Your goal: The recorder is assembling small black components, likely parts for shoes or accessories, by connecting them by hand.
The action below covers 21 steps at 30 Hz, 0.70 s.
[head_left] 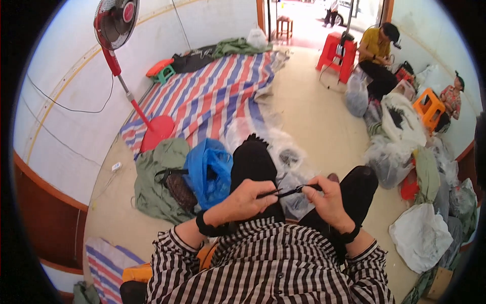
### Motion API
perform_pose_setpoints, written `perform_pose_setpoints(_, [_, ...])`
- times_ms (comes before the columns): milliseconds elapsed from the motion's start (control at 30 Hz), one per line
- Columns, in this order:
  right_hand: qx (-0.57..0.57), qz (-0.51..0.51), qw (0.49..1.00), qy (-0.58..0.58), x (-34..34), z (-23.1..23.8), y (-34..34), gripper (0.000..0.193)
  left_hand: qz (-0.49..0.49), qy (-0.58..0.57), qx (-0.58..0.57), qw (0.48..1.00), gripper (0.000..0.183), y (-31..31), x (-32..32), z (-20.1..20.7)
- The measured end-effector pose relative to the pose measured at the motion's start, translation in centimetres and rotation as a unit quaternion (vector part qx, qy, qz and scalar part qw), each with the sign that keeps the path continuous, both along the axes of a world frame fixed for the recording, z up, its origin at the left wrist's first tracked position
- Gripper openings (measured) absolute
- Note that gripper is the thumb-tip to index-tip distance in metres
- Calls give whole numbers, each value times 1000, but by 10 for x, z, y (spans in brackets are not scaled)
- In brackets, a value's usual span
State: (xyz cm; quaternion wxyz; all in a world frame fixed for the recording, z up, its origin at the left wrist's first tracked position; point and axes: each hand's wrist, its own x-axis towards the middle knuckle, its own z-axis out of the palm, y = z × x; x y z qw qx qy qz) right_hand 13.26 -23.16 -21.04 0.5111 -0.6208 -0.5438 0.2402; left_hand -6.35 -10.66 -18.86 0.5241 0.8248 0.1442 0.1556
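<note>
In front of my lap, a narrow black strip [289, 192] runs between my two hands. My left hand [249, 198] is closed, with a slim dark piece between thumb and fingers; its thin end points toward the strip, and I cannot make out whether it is a tool or part of the strip. The strip's other end is pinched by my right hand [326, 199], where a dark bit shows above the thumb. Clear plastic bags [293, 202] with dark contents lie below, between my black-trousered knees.
A blue plastic bag [208, 169] and green cloth [163, 172] lie left of my knees. Beyond stand a red fan [158, 133] and a striped sheet [202, 96]. Filled bags [389, 164] line the right side. Two people sit there near red [331, 53] and orange stools [429, 109].
</note>
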Motion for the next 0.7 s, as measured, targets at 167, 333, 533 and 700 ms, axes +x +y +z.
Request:
perform_pose_setpoints(167, [-76,44,981,175,13,-17,11,8,140,-24,-81,987,13,48,-12,-9])
perform_pose_setpoints(333, [-125,30,968,214,25,-31,6,6,279,-18,-3,960,12,146,-18,-73])
perform_pose_setpoints(533, [-209,15,950,233,25,-42,6,6,348,36,6,937,14,217,1,-203])
perform_pose_setpoints(700, [-263,-34,935,234,33,-50,6,7,356,95,85,926,19,262,40,-271])
